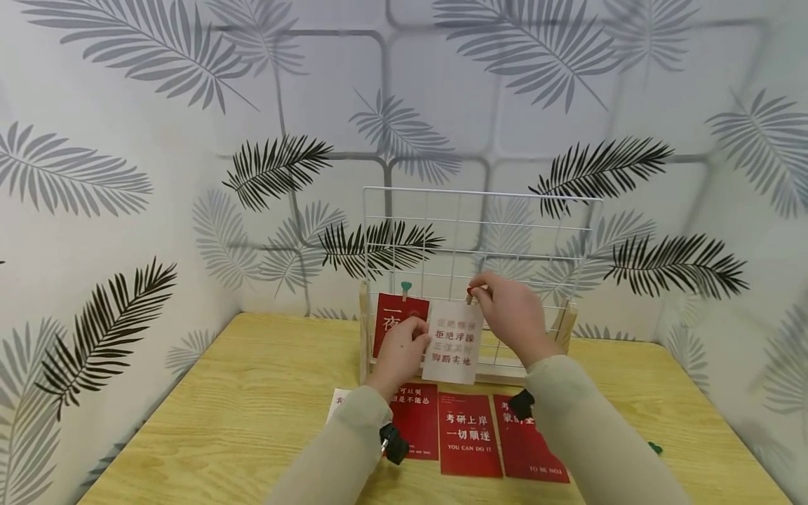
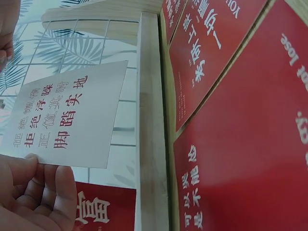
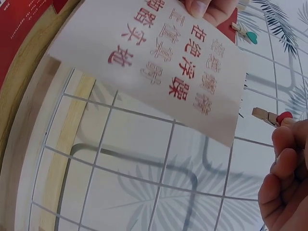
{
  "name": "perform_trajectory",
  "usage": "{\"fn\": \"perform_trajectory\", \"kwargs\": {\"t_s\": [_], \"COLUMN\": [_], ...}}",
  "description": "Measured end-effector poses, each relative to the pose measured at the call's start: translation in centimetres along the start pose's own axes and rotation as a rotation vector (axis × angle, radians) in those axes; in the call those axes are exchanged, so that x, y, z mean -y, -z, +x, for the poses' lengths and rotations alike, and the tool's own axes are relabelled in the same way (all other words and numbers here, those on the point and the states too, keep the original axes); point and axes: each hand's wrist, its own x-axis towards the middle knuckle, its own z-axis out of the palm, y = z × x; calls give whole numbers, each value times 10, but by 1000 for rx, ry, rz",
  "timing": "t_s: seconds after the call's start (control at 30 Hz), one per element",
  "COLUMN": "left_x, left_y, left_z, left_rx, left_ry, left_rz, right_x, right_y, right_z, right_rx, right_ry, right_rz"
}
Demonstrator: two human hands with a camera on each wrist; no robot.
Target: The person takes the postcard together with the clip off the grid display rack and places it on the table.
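My left hand [image 1: 399, 352] pinches the left edge of a white card [image 1: 452, 345] printed with red and pale characters. It holds the card up before a white wire grid rack [image 1: 480, 191]. At the card's upper right, my right hand [image 1: 514, 312] pinches a small wooden clothespin [image 3: 265, 116] with a red heart on its end. In the right wrist view the clothespin's tip stands apart from the card. Behind my left hand, a red card [image 1: 386, 319] hangs on the grid from a clothespin with a green heart [image 1: 406, 287].
Several cards lie on the wooden table [image 1: 252, 393] before the rack, among them a red card [image 1: 470, 456] and a partly covered white card [image 1: 337, 401]. A green clip [image 1: 655, 447] lies at the right. The rack has a wooden base [image 2: 153, 144]. Leaf-patterned walls stand behind.
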Motion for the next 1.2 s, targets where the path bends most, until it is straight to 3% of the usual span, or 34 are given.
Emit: {"fn": "perform_trajectory", "kwargs": {"t_s": [0.2, 0.57, 0.93, 1.2], "left_x": [-1, 1, 10, 12], "left_y": [8, 23, 51, 79], "left_z": [-6, -20, -35, -40], "left_rx": [25, 23, 56, 13], "left_ry": [0, -75, -55, -42], "left_rz": [-1, 37, -47, -43], "right_x": [-8, -31, -45, -57], "right_y": [11, 30, 41, 46], "right_z": [-7, -30, -50, -60], "right_rx": [19, 78, 72, 65], "right_ry": [0, -85, -116, -141], "right_rz": [38, 135, 147, 177]}}
